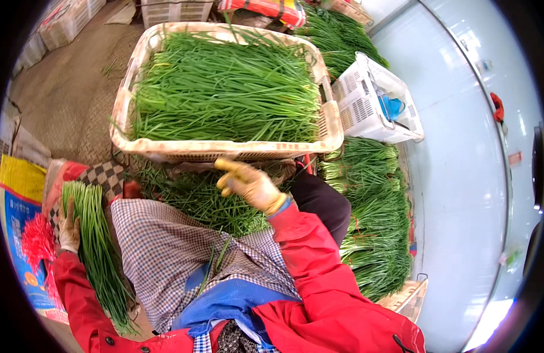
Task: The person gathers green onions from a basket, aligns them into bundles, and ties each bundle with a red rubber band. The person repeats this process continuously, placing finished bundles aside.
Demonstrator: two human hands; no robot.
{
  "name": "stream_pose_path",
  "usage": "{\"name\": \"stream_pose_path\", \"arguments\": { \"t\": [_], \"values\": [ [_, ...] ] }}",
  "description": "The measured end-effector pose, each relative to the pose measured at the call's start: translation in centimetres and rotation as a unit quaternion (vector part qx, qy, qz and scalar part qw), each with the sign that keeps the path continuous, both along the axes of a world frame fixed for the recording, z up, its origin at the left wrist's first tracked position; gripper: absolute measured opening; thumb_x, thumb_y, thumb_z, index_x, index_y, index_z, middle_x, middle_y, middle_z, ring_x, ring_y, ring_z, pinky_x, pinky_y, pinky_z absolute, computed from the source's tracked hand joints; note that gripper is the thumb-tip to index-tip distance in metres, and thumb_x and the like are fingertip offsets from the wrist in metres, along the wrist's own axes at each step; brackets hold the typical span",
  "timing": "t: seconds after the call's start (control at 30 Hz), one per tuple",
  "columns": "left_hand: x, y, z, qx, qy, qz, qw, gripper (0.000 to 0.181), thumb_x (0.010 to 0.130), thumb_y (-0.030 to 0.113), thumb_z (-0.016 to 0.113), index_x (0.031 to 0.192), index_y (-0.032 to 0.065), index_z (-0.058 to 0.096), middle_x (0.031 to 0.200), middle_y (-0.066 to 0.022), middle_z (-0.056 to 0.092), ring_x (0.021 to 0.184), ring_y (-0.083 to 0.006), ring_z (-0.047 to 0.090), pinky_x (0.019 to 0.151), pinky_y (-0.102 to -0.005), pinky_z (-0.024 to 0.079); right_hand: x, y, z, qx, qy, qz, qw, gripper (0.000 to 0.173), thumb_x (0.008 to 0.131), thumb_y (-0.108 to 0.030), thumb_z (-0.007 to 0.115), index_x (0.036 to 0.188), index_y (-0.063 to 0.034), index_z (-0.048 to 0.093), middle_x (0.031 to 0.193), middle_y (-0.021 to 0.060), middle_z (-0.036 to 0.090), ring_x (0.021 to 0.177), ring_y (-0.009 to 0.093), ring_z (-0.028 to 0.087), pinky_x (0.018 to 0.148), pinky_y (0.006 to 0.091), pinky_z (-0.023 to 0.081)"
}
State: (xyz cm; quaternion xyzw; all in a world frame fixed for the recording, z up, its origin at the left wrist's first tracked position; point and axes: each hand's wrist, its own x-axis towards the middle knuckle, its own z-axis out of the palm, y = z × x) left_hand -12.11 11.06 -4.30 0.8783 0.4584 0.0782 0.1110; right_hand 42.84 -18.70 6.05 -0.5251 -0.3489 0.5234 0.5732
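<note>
My left hand (69, 229), in a soiled glove, lies against the white-stemmed end of a bundle of garlic chives (93, 229) at my left side. Its fingers point along the stems; I cannot tell whether they grip the bundle. In front of my lap, my right hand (250, 183) hangs in the air in a yellowish glove. It holds nothing, with the index finger stretched out and the others partly bent. Just beyond it stands a pale plastic crate (236, 145) filled with loose green chives (228, 88). A checked apron (161, 251) covers my lap, with a few stray leaves on it.
Loose chive leaves (201, 198) lie below the crate. Tied chive bundles (373, 212) are stacked at the right, beside a white basket (364, 101) and a pale blue wall (457, 176). Pink-red plastic strands (37, 240) hang at the left over a printed sack (16, 220).
</note>
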Motion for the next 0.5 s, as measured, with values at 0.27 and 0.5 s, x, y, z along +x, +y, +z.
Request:
{"name": "stream_pose_path", "arguments": {
  "t": [0.27, 0.5],
  "values": [
    [3.4, -0.5, 3.1, 0.073, 0.167, 0.092, 0.979, 0.077, 0.080, -0.001, 0.061, 0.145, 0.0321, 0.035, 0.152, -0.0162, 0.026, 0.139, -0.0357, 0.025, 0.113, -0.0419, 0.022, 22.0, -3.0, 6.4, -0.104, -0.667, -0.192, 0.712, 0.109, 0.064, -0.029, 0.082, 0.148, -0.0001, 0.017, 0.143, 0.0280, 0.035, 0.132, 0.038, 0.035, 0.108, 0.0390, 0.032],
    [20.4, -7.8, 18.0, -0.224, -0.352, 0.006, 0.909, 0.051, 0.089, 0.003, 0.055, 0.138, 0.0016, 0.043, 0.137, -0.0131, 0.048, 0.125, -0.0180, 0.045, 0.104, -0.0327, 0.035, 31.6, 5.6, 7.2, -0.047, -0.631, -0.114, 0.766, 0.134, 0.054, -0.048, 0.086, 0.147, 0.0059, 0.004, 0.154, 0.0248, 0.009, 0.144, 0.033, 0.011, 0.117, 0.0330, 0.012]
  ]
}}
